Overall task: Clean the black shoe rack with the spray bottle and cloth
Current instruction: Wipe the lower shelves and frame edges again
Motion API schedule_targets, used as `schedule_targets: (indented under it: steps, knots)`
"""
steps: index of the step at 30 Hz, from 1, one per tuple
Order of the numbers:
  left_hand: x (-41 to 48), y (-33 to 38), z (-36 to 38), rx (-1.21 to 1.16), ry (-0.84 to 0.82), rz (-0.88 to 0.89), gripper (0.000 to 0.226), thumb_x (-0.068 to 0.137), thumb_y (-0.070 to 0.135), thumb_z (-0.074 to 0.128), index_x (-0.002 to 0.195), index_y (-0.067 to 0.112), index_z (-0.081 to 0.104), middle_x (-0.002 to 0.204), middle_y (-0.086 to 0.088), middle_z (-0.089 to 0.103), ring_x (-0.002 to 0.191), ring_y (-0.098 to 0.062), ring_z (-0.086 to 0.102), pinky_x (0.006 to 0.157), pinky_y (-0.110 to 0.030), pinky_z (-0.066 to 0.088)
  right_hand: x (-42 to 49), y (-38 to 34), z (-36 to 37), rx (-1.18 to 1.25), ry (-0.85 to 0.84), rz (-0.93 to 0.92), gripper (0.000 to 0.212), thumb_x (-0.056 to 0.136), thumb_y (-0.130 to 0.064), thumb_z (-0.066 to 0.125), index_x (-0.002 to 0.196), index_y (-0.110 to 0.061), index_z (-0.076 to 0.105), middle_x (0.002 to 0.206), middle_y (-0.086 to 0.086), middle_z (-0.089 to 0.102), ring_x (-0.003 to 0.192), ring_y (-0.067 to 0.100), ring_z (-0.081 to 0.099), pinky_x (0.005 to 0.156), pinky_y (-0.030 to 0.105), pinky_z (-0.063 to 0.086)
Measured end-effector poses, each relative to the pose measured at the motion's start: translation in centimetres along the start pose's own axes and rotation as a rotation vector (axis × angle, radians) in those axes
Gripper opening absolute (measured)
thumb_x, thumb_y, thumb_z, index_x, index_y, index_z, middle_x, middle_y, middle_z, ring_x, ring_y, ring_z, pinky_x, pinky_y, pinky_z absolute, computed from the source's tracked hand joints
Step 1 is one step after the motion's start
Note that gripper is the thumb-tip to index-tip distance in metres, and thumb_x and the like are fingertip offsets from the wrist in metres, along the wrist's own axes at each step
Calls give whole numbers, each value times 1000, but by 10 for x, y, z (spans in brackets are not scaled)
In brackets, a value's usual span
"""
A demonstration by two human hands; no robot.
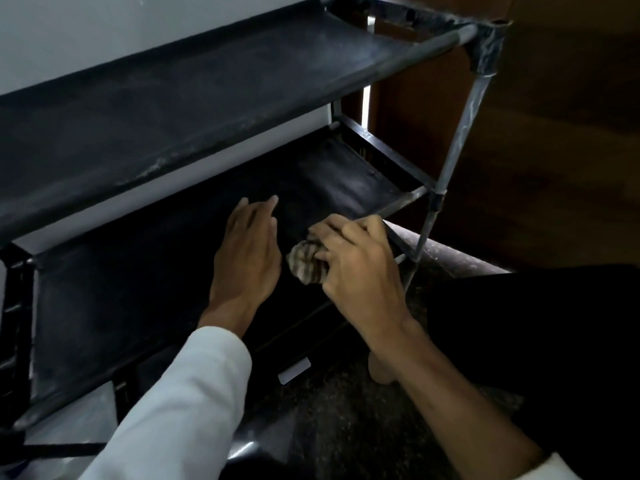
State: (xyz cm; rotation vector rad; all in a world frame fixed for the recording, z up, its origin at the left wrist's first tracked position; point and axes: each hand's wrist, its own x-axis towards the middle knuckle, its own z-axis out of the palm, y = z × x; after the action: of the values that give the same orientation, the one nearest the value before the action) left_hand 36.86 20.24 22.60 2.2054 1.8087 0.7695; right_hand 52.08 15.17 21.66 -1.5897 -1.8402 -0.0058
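grips the bunched striped cloth (306,266) in the right hand (360,268), fingers curled round it, centre of frame, on or just over the lower shelf (138,289) of the shoe rack (464,119). lays the left hand (247,251) flat and open just left of the cloth, fingers straight. shelf long axis: lower left to upper right. likely wipe path: bare fabric toward upper right, ending at the side bar (388,154). leftward blocked by left hand. low headroom under dusty upper shelf (173,109). no spray bottle in view.

Left hand (246,252) on lower shelf (114,299), cloth (306,264) just right — upper shelf (173,109) above, behind.
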Motion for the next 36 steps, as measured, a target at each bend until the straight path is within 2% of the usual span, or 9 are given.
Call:
schedule_targets:
  steps: [3,7,15,19,22,25,28,32,36]
  knots:
    - [3,0,3,-17,-13,-12,43,107,24,28,148,22,39,153,3,38,149,-13,17,111,-29,25,28,35,-15,-218,-17,77,37,93,-25,54,129,-29,61,130,-13,60,114,17,51,94,20,32]
    - [6,-1,7,-30,-10,-33,43,107,23,26,148,22,38,154,2,37,150,-13,16,109,-27,21,49,72,-40,-178,82,351,39,92,-21,65,131,-17,64,130,-1,64,114,23,51,91,21,39]
    - [9,-5,7,-34,-43,-39,44,107,17,27,149,24,36,157,1,33,150,-13,13,113,-32,26,7,1,3,-49,-31,86,40,87,-13,61,125,-23,65,132,-6,59,114,23,49,96,28,40]
    - [5,-5,4,-21,14,6,42,105,12,31,144,22,45,151,0,40,149,-16,20,111,-33,29,-3,18,5,25,109,49,40,87,-2,59,123,-17,67,129,-6,61,101,23,49,88,30,48]
    - [3,-3,5,-30,21,-10,42,105,13,31,143,23,46,151,2,41,149,-15,20,107,-25,24,10,51,-12,-21,231,179,43,80,-4,52,118,-19,67,121,-10,63,94,21,47,83,28,47]
    - [5,-1,5,-31,8,-14,42,106,13,29,143,22,46,151,3,40,149,-14,19,110,-27,24,23,73,-24,-26,342,316,42,86,-13,42,118,-17,68,118,-9,66,96,22,49,80,9,37]
    - [8,1,7,-7,-11,0,46,104,6,30,145,22,43,152,4,38,149,-13,17,113,-33,29,25,70,-24,32,363,404,35,90,-1,55,117,-16,69,117,-11,66,99,23,53,79,3,30]
    - [9,1,7,-3,-21,1,52,100,-1,33,145,22,43,152,3,38,150,-14,17,113,-37,32,-5,20,-3,90,263,223,43,83,6,59,116,-20,67,124,-11,62,98,19,48,89,18,44]
    - [8,-3,5,-8,-39,-7,50,100,2,37,145,22,43,153,0,38,150,-16,17,114,-40,32,-28,-8,18,150,257,-5,46,83,8,53,121,-15,66,133,-7,55,97,24,51,93,16,43]
